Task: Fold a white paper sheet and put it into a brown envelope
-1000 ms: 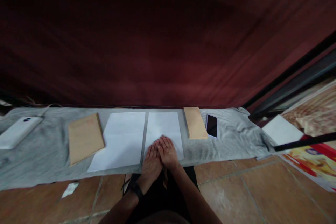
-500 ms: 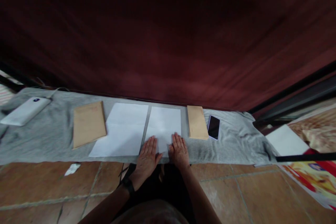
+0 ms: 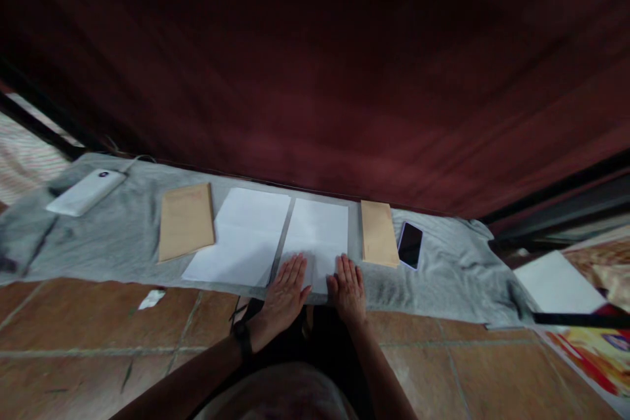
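Observation:
A sheet of white paper (image 3: 317, 230) lies on the grey cloth (image 3: 443, 275) directly before me. My left hand (image 3: 286, 289) rests flat on its near left corner, fingers stretched out. On the near right corner lies my right hand (image 3: 348, 285), also flat, its thumb apart from the fingers. Left of this sheet, across a narrow gap, is a wider white paper (image 3: 246, 233) with a faint crease. A brown envelope (image 3: 187, 222) touches that paper's left edge. To the right is a narrower brown envelope (image 3: 378, 233).
A phone with a dark screen (image 3: 410, 245) lies beside the narrow envelope. A white device with a cable (image 3: 88, 192) sits at the far left. Behind the cloth rises a dark red curtain-like surface (image 3: 315, 111). A paper scrap (image 3: 151, 299) lies on the tiled floor (image 3: 418, 367).
The whole view has shifted slightly, so things appear further right. Both hands stay flat on the same sheet, with no clear movement over it.

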`<state>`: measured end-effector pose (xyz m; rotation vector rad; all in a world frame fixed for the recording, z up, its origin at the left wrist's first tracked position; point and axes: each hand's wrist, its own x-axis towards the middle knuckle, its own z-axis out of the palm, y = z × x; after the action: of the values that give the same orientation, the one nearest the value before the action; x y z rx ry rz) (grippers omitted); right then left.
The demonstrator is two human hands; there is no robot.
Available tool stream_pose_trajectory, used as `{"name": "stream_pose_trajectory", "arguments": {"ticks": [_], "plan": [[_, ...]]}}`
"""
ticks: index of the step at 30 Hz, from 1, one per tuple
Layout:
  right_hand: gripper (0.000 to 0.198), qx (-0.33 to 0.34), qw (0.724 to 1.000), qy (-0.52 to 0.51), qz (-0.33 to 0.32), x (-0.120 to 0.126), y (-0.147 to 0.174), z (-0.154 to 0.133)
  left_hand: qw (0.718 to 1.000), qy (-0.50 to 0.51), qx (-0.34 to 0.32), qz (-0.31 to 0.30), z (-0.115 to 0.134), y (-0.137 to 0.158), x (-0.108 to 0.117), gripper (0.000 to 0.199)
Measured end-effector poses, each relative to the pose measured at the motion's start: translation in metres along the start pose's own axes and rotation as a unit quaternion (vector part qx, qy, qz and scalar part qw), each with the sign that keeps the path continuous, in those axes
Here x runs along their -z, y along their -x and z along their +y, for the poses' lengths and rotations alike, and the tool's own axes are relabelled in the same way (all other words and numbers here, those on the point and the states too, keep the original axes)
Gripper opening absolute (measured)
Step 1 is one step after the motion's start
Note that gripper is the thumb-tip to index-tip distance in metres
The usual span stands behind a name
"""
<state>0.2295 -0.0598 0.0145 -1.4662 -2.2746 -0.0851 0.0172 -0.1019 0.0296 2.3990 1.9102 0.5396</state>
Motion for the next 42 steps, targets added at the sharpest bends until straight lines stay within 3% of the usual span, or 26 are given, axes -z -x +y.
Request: {"name": "stream_pose_trajectory", "arguments": {"ticks": [5, 8, 11, 18, 24, 29, 36, 42], "plan": [[0.054, -0.005, 1.0, 0.002, 0.006, -0.001, -0.001, -0.001, 1.0, 0.019, -0.02, 0.012, 0.009, -0.072, -0.013, 0.065], [0.054, -0.011, 1.0, 0.005, 0.001, -0.001, -0.002, -0.002, 1.0, 0.013, -0.006, 0.004, -0.004, -0.11, -0.023, 0.064], [0.054, -0.017, 1.0, 0.011, -0.005, 0.0, -0.002, -0.002, 1.0, 0.004, 0.021, 0.011, -0.024, -0.128, -0.03, 0.064], [0.052, -0.032, 0.999, -0.025, -0.009, -0.005, -0.018, -0.003, 0.998, -0.016, 0.03, 0.046, -0.042, -0.122, -0.037, 0.068], [0.05, -0.026, 0.997, -0.052, -0.056, -0.029, -0.098, -0.008, 0.998, -0.017, 0.012, 0.06, -0.043, -0.123, -0.039, 0.066], [0.045, -0.056, 0.995, -0.029, -0.076, -0.051, -0.149, 0.006, 0.998, -0.043, 0.023, 0.042, -0.043, -0.124, -0.038, 0.065], [0.051, -0.127, 0.99, -0.007, -0.057, -0.07, -0.175, 0.035, 0.997, -0.071, 0.027, 0.025, -0.042, -0.124, -0.038, 0.065], [0.053, -0.154, 0.987, 0.007, -0.044, -0.077, -0.18, 0.041, 0.996, -0.076, 0.032, 0.016, -0.045, -0.13, -0.038, 0.065]]}}
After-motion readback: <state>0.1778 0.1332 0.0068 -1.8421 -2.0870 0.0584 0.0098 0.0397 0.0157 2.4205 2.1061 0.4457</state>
